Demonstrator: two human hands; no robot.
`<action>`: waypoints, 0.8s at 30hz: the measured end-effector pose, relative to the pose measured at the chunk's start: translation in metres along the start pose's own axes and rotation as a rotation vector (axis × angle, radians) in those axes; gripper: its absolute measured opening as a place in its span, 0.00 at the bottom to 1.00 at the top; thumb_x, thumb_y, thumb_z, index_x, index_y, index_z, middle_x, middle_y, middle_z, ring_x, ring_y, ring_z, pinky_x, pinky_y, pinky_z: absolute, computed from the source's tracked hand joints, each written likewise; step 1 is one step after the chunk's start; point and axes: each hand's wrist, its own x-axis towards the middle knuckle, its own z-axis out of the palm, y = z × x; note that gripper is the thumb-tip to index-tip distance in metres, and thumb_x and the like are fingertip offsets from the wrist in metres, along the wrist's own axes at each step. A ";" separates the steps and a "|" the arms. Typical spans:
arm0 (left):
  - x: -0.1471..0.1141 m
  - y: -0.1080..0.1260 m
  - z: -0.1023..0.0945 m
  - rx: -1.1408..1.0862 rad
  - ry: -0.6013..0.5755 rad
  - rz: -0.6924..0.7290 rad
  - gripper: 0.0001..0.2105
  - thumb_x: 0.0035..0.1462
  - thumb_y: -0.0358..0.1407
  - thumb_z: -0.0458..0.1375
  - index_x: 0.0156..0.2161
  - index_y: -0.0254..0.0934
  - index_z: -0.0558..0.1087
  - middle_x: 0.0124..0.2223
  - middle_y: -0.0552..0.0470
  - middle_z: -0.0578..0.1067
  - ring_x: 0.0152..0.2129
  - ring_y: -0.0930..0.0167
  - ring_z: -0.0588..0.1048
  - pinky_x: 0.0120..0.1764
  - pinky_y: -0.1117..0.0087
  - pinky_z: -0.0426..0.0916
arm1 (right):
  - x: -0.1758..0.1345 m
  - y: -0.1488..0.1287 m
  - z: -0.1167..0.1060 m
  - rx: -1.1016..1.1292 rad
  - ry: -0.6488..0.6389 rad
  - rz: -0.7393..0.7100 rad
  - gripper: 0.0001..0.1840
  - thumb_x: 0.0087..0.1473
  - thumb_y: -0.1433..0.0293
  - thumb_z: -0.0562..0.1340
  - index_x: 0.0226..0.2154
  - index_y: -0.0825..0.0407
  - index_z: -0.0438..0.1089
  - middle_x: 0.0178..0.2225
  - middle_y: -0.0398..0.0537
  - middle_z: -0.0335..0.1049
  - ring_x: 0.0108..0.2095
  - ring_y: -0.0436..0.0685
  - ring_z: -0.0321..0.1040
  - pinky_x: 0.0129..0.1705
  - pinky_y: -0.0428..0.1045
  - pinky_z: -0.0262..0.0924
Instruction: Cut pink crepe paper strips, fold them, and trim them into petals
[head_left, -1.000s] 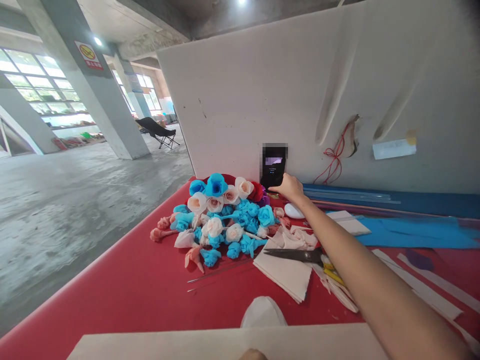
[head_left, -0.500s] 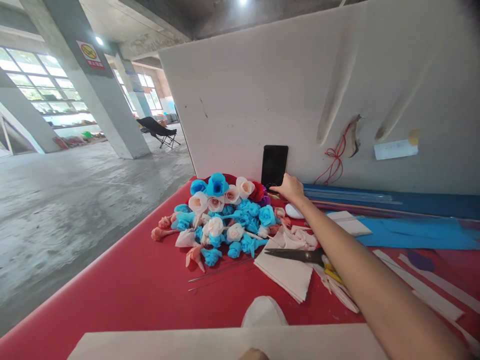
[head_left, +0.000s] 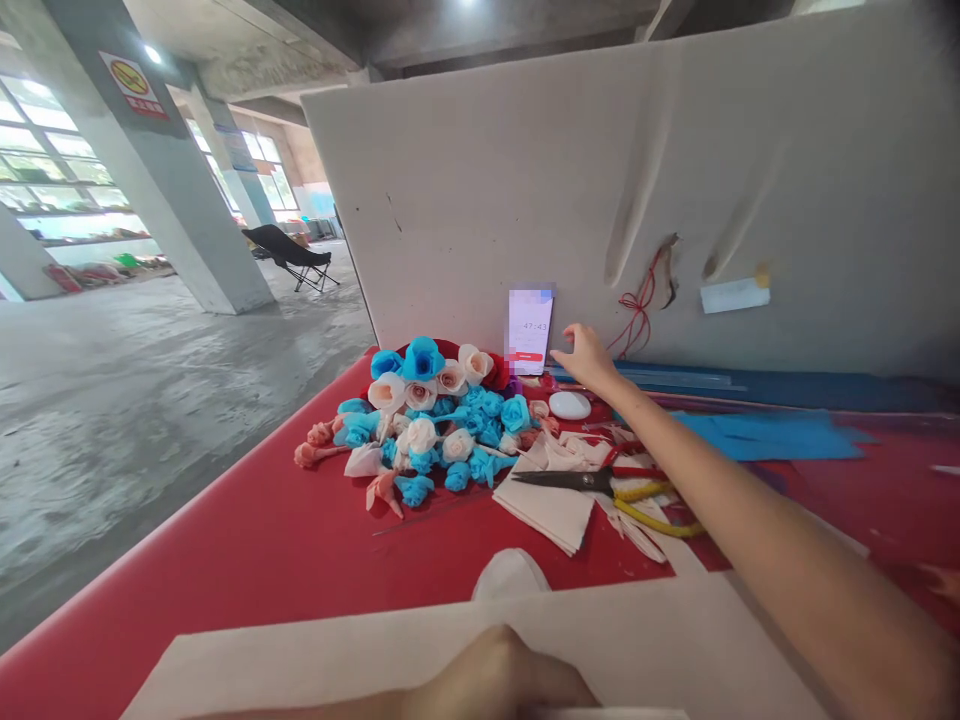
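Near twelve o'clock, the phone [head_left: 531,335] is stood against the board [head_left: 450,200]; beside it, the right hand [head_left: 590,362] is stretched, fingers parted. At six, the left hand [head_left: 502,680] is curled over paper [head_left: 352,650], grip unclear.

Flowers [head_left: 421,435] left of the scissors [head_left: 586,481] on the table [head_left: 300,560], phone [head_left: 529,335] behind them, before the board [head_left: 480,180].

Red tbl. [head_left: 262,560] carries pile of blue, wht & pink flowers [head_left: 420,437]; folded cream sheets [head_left: 551,520] alongside, scissors [head_left: 585,481] partly atop; phone [head_left: 532,335] upright nr back, wht oval obj. [head_left: 570,405] closer; blue sheet [head_left: 757,435] to rt.
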 end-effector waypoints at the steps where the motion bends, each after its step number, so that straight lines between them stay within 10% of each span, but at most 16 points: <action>1: -0.001 0.006 0.001 -0.013 0.038 -0.042 0.15 0.51 0.45 0.56 0.27 0.33 0.70 0.25 0.54 0.68 0.25 0.76 0.67 0.25 0.80 0.60 | -0.013 -0.004 -0.012 0.031 -0.001 -0.024 0.18 0.56 0.64 0.57 0.49 0.53 0.63 0.50 0.52 0.63 0.46 0.58 0.64 0.46 0.59 0.61; 5: -0.010 0.031 0.005 -0.060 0.128 -0.283 0.06 0.48 0.34 0.55 0.26 0.32 0.68 0.21 0.58 0.61 0.18 0.80 0.59 0.19 0.81 0.53 | -0.092 -0.025 -0.061 0.181 -0.213 -0.158 0.12 0.58 0.65 0.56 0.41 0.55 0.65 0.36 0.46 0.68 0.36 0.52 0.67 0.39 0.53 0.63; 12: -0.009 0.030 0.013 -0.393 0.193 -0.206 0.12 0.47 0.36 0.58 0.36 0.34 0.63 0.28 0.57 0.67 0.22 0.79 0.63 0.25 0.79 0.57 | -0.240 -0.039 -0.112 0.303 -0.656 -0.160 0.11 0.57 0.58 0.53 0.35 0.49 0.61 0.33 0.42 0.66 0.32 0.50 0.61 0.34 0.45 0.58; 17: -0.012 0.040 0.007 -0.353 0.146 -0.102 0.20 0.51 0.38 0.59 0.43 0.39 0.53 0.30 0.57 0.68 0.21 0.79 0.65 0.25 0.79 0.57 | -0.275 -0.027 -0.108 0.454 -0.728 0.006 0.07 0.56 0.63 0.53 0.31 0.48 0.60 0.33 0.42 0.62 0.35 0.52 0.60 0.39 0.47 0.56; 24: -0.017 0.067 0.012 0.122 0.031 0.018 0.06 0.55 0.33 0.53 0.29 0.32 0.69 0.28 0.54 0.68 0.25 0.78 0.63 0.27 0.78 0.57 | -0.288 -0.022 -0.106 0.628 -0.727 -0.031 0.07 0.52 0.65 0.56 0.31 0.48 0.68 0.33 0.43 0.65 0.36 0.53 0.62 0.37 0.47 0.55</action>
